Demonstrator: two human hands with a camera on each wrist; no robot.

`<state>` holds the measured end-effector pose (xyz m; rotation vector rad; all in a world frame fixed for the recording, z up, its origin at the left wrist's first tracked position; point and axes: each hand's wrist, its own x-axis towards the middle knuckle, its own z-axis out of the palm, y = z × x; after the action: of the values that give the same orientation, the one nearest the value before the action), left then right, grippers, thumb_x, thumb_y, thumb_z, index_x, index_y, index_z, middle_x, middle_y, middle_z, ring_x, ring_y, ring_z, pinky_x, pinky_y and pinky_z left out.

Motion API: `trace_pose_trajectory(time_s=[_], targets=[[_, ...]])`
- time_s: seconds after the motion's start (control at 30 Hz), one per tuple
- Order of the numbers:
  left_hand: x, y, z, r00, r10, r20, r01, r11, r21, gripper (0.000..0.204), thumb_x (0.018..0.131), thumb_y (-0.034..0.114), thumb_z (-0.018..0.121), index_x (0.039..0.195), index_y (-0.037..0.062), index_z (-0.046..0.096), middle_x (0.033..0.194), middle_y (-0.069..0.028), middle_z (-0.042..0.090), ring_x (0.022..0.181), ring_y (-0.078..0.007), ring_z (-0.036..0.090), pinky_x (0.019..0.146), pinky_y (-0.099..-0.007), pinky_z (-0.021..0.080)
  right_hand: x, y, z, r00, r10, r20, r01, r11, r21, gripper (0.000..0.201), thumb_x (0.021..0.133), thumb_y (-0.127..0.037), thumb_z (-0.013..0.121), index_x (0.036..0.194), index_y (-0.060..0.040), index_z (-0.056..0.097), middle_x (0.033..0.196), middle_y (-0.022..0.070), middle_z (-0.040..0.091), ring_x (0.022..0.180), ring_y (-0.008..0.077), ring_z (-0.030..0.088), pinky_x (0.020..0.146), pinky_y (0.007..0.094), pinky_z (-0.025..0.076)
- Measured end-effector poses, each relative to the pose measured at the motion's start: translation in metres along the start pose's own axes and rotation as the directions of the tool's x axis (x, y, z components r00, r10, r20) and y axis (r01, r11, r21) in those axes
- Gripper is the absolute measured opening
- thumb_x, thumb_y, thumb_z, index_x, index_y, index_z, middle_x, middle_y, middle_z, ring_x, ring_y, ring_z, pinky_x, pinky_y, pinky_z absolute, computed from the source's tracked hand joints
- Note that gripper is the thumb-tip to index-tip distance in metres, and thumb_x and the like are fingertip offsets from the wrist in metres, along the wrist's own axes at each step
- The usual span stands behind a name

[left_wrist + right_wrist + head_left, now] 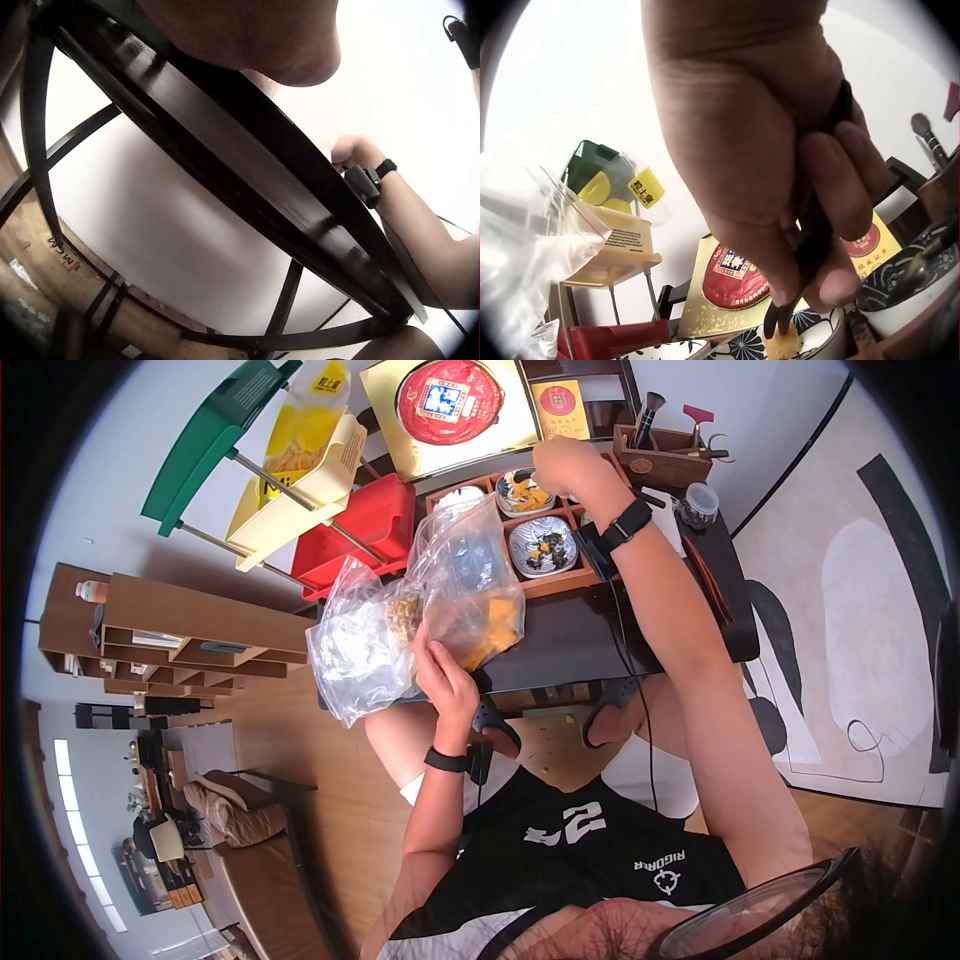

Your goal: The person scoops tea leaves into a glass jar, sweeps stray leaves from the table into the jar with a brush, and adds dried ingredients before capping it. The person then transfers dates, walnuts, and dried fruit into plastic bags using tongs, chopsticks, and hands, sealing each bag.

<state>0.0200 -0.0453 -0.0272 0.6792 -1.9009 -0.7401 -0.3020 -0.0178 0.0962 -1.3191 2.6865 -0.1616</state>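
My left hand [445, 680] pinches a clear plastic bag [470, 565] holding orange pieces [497, 622]; beside it hangs another clear bag [360, 645], and brown bits show between them. My right hand [575, 468] reaches over the wooden divided tray [560, 582]. In the right wrist view, that hand [742, 150] grips a dark two-pronged tool [810, 247], its tips at an orange-yellow piece [784, 346] in a patterned bowl [821, 330]; whether they clamp it I cannot tell. A second bowl [543, 568] with dark bits sits nearer me.
A red bin [355, 540] and cream bin [290, 510] on a rack stand left of the tray. Behind lies a gold box with a red disc [450, 400]. A wooden holder [665, 463] and lidded jar [699, 505] stand right. A cable [640, 690] hangs from my right wrist.
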Motion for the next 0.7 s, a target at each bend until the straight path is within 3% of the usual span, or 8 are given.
trace_pose_trajectory(time_s=[0.2,0.27,0.37,0.43,0.47,0.57,0.7], targets=[[-0.001,0.004,-0.002,0.999,-0.045,0.026,0.044,0.999,0.013,0.037,0.109,0.010,0.039,0.142,-0.0017,0.053,0.087,-0.0055,0.058,0.074,-0.0126,0.048,0.070,-0.0282,0.042,-0.003,0.006,-0.007,0.999,0.032,0.041,-0.035,0.998,0.053,0.026,0.084,-0.010,0.069,0.108,-0.0032,0.078,0.107,0.0184,0.077,0.101,0.0331,0.075,0.087,0.0434,0.060],[-0.003,0.000,-0.002,0.999,-0.031,0.026,0.030,0.999,0.017,0.038,0.109,0.010,0.039,0.142,-0.0017,0.053,0.089,-0.0054,0.058,0.075,-0.0122,0.048,0.070,-0.0276,0.042,0.003,0.008,0.005,0.993,-0.005,-0.118,0.009,0.999,0.032,0.027,0.082,-0.009,0.070,0.108,-0.0038,0.078,0.107,0.0174,0.077,0.102,0.0323,0.075,0.087,0.0435,0.059],[-0.003,-0.005,-0.002,1.000,-0.001,0.023,0.000,0.997,0.074,0.037,0.108,0.006,0.041,0.142,-0.0041,0.051,0.084,-0.0101,0.067,0.064,-0.0132,0.049,0.061,-0.0289,0.043,0.001,0.002,0.008,0.994,0.008,-0.110,-0.006,1.000,0.015,0.027,0.083,-0.012,0.071,0.108,-0.0062,0.079,0.108,0.0159,0.077,0.103,0.0309,0.075,0.086,0.0429,0.059],[-0.004,-0.008,-0.002,1.000,-0.022,0.010,0.022,0.996,0.081,0.038,0.108,0.006,0.040,0.143,-0.0047,0.050,0.095,-0.0140,0.070,0.072,-0.0158,0.055,0.069,-0.0299,0.047,0.002,-0.002,0.012,0.992,0.010,-0.127,-0.010,1.000,0.004,0.026,0.085,-0.014,0.069,0.108,-0.0089,0.079,0.109,0.0148,0.077,0.104,0.0300,0.075,0.085,0.0415,0.059],[-0.005,-0.015,-0.001,1.000,0.005,0.007,-0.005,0.997,0.073,0.038,0.108,0.006,0.040,0.143,-0.0050,0.050,0.108,-0.0184,0.070,0.083,-0.0193,0.061,0.079,-0.0316,0.049,0.002,-0.003,0.014,0.992,-0.005,-0.123,0.005,1.000,-0.002,0.027,0.086,-0.015,0.068,0.109,-0.0096,0.079,0.111,0.0146,0.077,0.104,0.0298,0.075,0.085,0.0411,0.059],[-0.006,-0.016,-0.002,1.000,-0.026,0.003,0.026,0.998,0.064,0.038,0.108,0.006,0.040,0.143,-0.0048,0.050,0.114,-0.0201,0.070,0.090,-0.0217,0.064,0.085,-0.0330,0.050,0.002,-0.007,0.015,0.994,-0.015,-0.106,0.016,1.000,0.008,0.028,0.086,-0.017,0.067,0.110,-0.0114,0.080,0.114,0.0125,0.077,0.106,0.0288,0.074,0.086,0.0400,0.059],[-0.003,-0.007,-0.002,1.000,-0.018,-0.006,0.019,0.997,0.071,0.038,0.108,0.006,0.039,0.143,-0.0045,0.051,0.111,-0.0189,0.070,0.086,-0.0207,0.062,0.081,-0.0325,0.049,0.003,-0.010,0.008,1.000,0.001,0.021,-0.001,1.000,0.006,0.033,0.087,-0.017,0.067,0.118,-0.0121,0.078,0.121,0.0116,0.075,0.113,0.0285,0.072,0.092,0.0397,0.057]])
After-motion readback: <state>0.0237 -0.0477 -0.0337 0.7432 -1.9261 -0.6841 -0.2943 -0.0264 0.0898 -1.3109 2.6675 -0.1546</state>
